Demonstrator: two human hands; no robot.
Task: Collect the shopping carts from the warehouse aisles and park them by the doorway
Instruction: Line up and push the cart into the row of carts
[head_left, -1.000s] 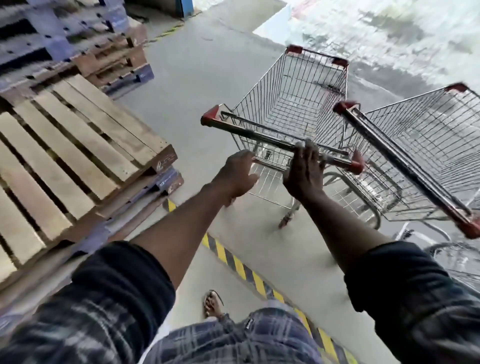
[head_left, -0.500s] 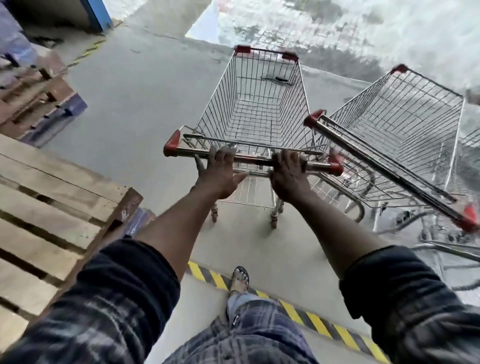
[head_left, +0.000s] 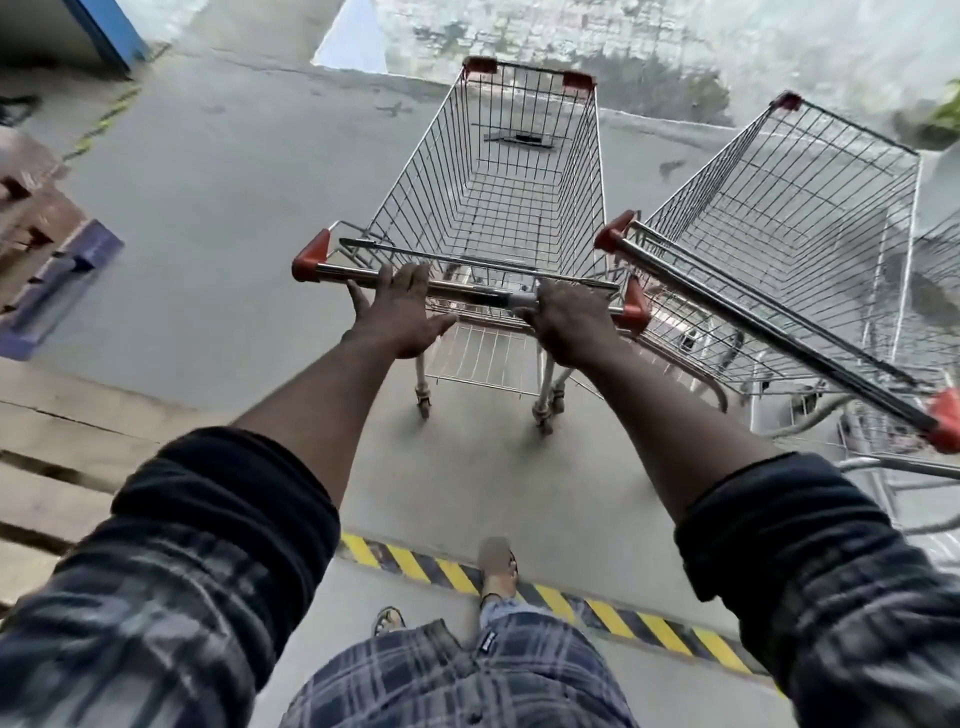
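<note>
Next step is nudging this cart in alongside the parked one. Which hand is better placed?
Right, probably. The right hand grips the handle at the end nearest the parked cart. The left hand only rests on it with fingers straight, so it can push but hardly steer.

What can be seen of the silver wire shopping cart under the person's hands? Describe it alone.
The silver wire shopping cart stands upright on the grey concrete floor, basket apparently empty, red plastic caps on its front corners and handle ends. The right hand grips its metal handle bar; the left hand rests on it, fingers straight. Castor wheels show below. A second wire cart stands close at its right; contact unclear.
</note>
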